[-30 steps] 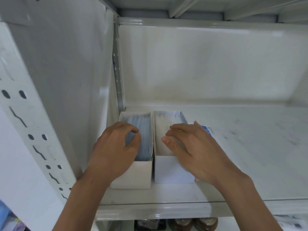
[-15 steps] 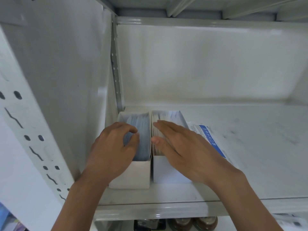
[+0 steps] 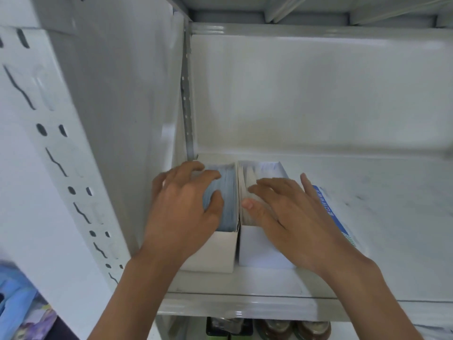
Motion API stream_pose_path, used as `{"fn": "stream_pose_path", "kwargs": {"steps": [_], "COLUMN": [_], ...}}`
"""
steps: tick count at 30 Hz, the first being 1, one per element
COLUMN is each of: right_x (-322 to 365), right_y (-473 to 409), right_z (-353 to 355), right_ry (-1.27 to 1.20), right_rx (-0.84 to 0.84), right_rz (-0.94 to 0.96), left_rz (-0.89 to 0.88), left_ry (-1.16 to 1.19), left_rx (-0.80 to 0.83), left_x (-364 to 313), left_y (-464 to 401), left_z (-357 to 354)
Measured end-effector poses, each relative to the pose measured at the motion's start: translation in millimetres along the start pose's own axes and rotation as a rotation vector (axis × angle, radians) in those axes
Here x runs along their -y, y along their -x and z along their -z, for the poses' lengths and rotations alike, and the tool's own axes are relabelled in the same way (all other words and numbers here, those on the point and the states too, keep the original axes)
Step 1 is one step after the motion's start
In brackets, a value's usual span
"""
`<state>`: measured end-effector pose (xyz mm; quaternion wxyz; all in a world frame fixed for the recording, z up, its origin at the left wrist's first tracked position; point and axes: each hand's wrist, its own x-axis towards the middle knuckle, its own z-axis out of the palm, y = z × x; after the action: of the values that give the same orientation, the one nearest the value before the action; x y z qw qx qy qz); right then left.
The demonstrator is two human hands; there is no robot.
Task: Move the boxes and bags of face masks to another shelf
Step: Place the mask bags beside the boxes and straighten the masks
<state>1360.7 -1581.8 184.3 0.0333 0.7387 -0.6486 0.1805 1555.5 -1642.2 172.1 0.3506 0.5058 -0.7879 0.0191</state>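
Boxes of face masks sat at the left end of the shelf (image 3: 367, 241) in the head view, touching side by side against its side wall. The left hand (image 3: 182, 214) curled round the blue masks in the left box (image 3: 210, 253); the right hand (image 3: 291, 217) lay flat, fingers straight, on the right box (image 3: 259, 251). Squaring both boxes flush would likely serve best.

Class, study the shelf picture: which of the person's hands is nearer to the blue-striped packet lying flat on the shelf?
Right. The right hand rests on the white masks' box, directly beside the blue-striped packet; the left hand grips the blue masks, one box farther away.
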Motion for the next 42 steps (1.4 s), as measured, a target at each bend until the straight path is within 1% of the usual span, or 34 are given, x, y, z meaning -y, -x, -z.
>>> {"fn": "stream_pose_path", "kwargs": {"steps": [2, 4, 5, 7, 13, 18, 22, 24, 31, 34, 37, 38, 40, 42], "right_x": [0, 0, 0, -1, -3, -4, -3, -2, -2, -2, -2, -2, -1, -2], "right_y": [-1, -1, -2, -1, 0, 2, 1, 1, 2, 2, 2, 2, 1, 1], "right_z": [-4, -5, -5, -5, -8, -9, -9, -9, -9, -9, -9, -9, -9, -10], "right_ry": [0.006, 0.016, 0.005, -0.007, -0.011, -0.010, 0.017, 0.019, 0.011, 0.003, -0.007, -0.007, -0.008, 0.005], "right_rx": [0.041, 0.072, 0.079, 0.081, 0.060, 0.047, 0.061, 0.059, 0.049, 0.051, 0.043, 0.037, 0.034, 0.042], "right_rz": [0.026, 0.032, 0.026, 0.024, 0.013, 0.006, 0.001, -0.001, -0.008, -0.004, -0.006, -0.004, -0.006, -0.004], "left_rz": [-0.069, -0.076, -0.064, -0.042, 0.034, 0.076, 0.053, 0.064, 0.242, 0.291, 0.300, 0.291, 0.256, 0.192], "left_ry": [0.027, 0.047, 0.037, -0.001, -0.183, -0.327, -0.335, -0.299, 0.004, 0.158, 0.239, 0.249, 0.236, 0.144], "left_rx": [0.093, 0.250, 0.300, 0.323, 0.311, 0.375, 0.334, 0.326, 0.219, 0.098, 0.014, 0.019, 0.079, 0.145], "left_x": [-3, -5, -5, -8, -8, -13, -18, -18, -14, -7, -7, -8, -9, -8], "left_y": [-3, -8, -11, -14, -17, -26, -35, -35, -36, -37, -35, -33, -29, -24], "left_z": [4, 7, 8, 10, 17, 19, 17, 13, 0, 3, 10, 11, 12, 12]}}
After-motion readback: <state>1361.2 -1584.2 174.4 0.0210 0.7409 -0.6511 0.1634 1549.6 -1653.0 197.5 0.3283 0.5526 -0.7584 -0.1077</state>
